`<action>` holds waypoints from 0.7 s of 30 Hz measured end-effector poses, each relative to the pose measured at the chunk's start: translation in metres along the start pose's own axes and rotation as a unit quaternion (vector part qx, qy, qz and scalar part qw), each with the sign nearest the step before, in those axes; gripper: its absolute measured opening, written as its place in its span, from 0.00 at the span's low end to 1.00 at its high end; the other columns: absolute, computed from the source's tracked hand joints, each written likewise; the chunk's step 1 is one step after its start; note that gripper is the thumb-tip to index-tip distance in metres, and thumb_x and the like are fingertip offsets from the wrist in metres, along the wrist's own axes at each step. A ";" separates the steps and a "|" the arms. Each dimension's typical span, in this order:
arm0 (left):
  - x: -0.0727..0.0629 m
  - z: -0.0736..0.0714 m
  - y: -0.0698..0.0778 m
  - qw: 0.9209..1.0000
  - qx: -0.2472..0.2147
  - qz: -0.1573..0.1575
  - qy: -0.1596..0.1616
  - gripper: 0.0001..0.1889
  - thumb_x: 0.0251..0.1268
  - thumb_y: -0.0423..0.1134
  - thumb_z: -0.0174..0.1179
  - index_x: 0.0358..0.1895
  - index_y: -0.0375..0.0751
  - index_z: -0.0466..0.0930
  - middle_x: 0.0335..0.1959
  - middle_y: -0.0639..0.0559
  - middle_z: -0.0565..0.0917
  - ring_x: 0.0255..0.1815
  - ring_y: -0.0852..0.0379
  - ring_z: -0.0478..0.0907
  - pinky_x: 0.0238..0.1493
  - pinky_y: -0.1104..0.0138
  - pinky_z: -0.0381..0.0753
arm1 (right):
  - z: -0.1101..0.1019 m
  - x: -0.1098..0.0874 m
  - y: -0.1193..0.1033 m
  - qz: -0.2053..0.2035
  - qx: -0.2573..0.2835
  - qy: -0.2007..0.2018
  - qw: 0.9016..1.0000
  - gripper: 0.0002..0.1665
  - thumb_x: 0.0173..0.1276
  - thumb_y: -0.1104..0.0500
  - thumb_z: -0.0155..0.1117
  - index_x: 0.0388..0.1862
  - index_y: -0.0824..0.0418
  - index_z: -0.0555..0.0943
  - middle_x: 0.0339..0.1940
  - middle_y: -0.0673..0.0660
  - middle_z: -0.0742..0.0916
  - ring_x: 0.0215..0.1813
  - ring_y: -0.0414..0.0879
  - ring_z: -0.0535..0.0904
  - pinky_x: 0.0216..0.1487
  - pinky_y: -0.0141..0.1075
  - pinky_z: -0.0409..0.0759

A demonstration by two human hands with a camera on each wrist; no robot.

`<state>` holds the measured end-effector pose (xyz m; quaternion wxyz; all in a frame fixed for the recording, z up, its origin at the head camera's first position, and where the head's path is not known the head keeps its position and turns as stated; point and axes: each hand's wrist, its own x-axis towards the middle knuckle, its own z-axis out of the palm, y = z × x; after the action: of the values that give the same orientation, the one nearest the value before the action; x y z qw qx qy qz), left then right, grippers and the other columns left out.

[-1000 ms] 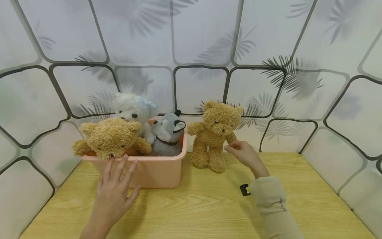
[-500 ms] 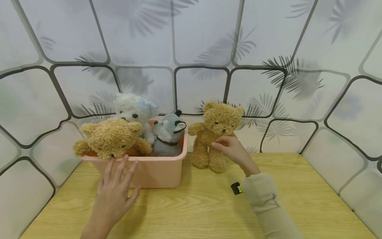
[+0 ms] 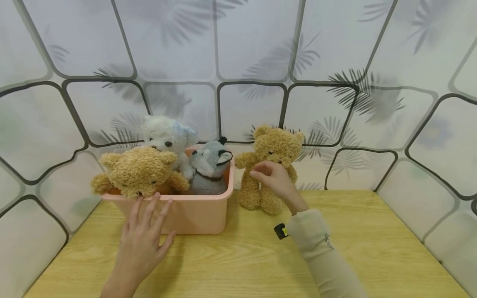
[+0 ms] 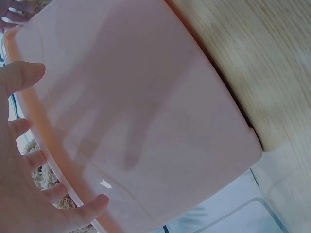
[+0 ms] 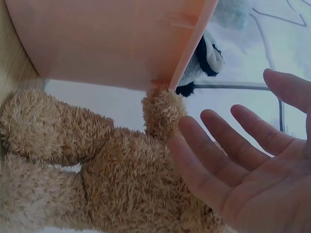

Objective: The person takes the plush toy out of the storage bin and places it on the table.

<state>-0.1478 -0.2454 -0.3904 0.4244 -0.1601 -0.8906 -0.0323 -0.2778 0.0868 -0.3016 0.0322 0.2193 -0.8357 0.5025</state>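
Note:
A tan teddy bear [image 3: 276,145] stands upright on the table, just right of the pink plastic bin [image 3: 197,215]. In front of its chest hovers my right hand [image 3: 277,182], hiding part of the belly. The right wrist view shows that hand's fingers [image 5: 233,145] loosely spread beside the bear's fur, gripping nothing. My left hand [image 3: 143,240] rests its spread fingertips on the bin's front rim. Slumped over that rim is a second tan bear [image 3: 138,171]. Behind it sit a white plush toy [image 3: 164,136] and a grey plush toy [image 3: 208,169] with black-edged ears.
Pale wood tabletop [image 3: 231,265] spreads out in front of the bin and bear. A patterned backdrop [image 3: 253,49] of white cells and leaf prints encloses the back and sides. A small black tag [image 3: 281,231] sticks out by the right sleeve cuff.
My right hand has moved left, from beside the standing bear's arm to in front of its chest. The left hand, bin and toys keep their places.

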 end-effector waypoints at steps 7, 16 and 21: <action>0.000 0.000 0.000 1.000 -0.003 -0.004 -0.004 0.39 0.77 0.67 0.26 0.72 0.43 0.68 0.73 0.36 0.65 0.71 0.26 0.58 0.41 0.27 0.75 | 0.012 0.009 -0.005 -0.011 0.021 0.010 1.000 0.21 0.75 0.57 0.63 0.59 0.71 0.79 0.56 0.65 0.84 0.58 0.59 0.80 0.57 0.53 0.79; 0.001 -0.001 0.000 1.000 -0.002 -0.002 -0.002 0.38 0.77 0.67 0.27 0.72 0.43 0.69 0.73 0.36 0.65 0.71 0.25 0.59 0.38 0.28 0.76 | 0.029 0.019 -0.006 -0.022 0.039 0.037 0.998 0.22 0.74 0.59 0.66 0.61 0.70 0.78 0.58 0.66 0.83 0.62 0.61 0.79 0.60 0.53 0.78; 0.000 -0.001 0.000 1.000 -0.001 -0.003 -0.004 0.39 0.77 0.67 0.27 0.72 0.43 0.69 0.73 0.36 0.65 0.71 0.25 0.59 0.39 0.28 0.76 | 0.039 0.023 -0.007 -0.040 0.057 0.053 0.996 0.23 0.73 0.61 0.66 0.62 0.71 0.77 0.61 0.68 0.82 0.63 0.62 0.78 0.63 0.54 0.76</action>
<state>-0.1472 -0.2452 -0.3898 0.4205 -0.1579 -0.8928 -0.0339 -0.2896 0.0428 -0.3088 0.0836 0.2274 -0.7933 0.5585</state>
